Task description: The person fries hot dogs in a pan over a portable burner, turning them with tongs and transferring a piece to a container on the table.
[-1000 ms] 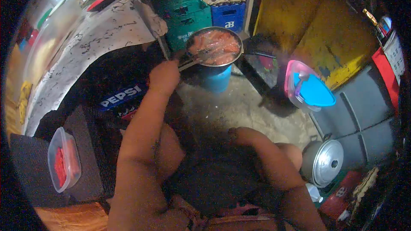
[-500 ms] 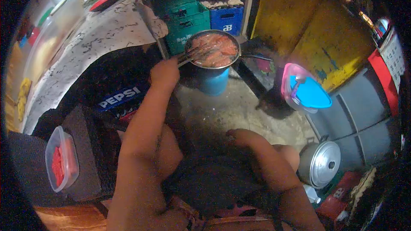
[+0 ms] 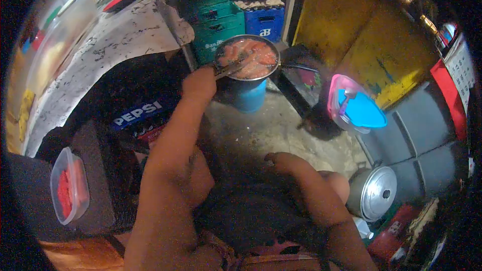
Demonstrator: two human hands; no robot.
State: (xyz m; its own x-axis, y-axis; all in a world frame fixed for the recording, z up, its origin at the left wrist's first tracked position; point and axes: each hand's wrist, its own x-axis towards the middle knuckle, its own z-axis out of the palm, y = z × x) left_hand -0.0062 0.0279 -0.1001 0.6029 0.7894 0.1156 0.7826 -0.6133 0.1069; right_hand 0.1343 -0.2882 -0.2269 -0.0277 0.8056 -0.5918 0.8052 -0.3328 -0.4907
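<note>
My left hand (image 3: 199,84) is closed around the handle of metal tongs (image 3: 230,69), whose tips reach into a frying pan (image 3: 275,73). Pieces of reddish-pink meat (image 3: 260,56) lie in bubbling liquid in the pan. Below the pan stands a blue cylinder-like base (image 3: 250,96). My right hand (image 3: 282,162) hangs over my right knee, away from the pan; its fingers are dark and partly hidden, and no object shows in it.
A clear tub (image 3: 80,190) of red food sits at left by a Pepsi crate (image 3: 138,113). Green (image 3: 216,25) and blue crates (image 3: 265,22) stand behind the pan. At right are a pink-rimmed container with a blue lid (image 3: 361,108) and a lidded pot (image 3: 379,193).
My left hand has shifted slightly right and closer to the pan, and the tongs' tips have moved among the meat. My right hand stays in about the same place.
</note>
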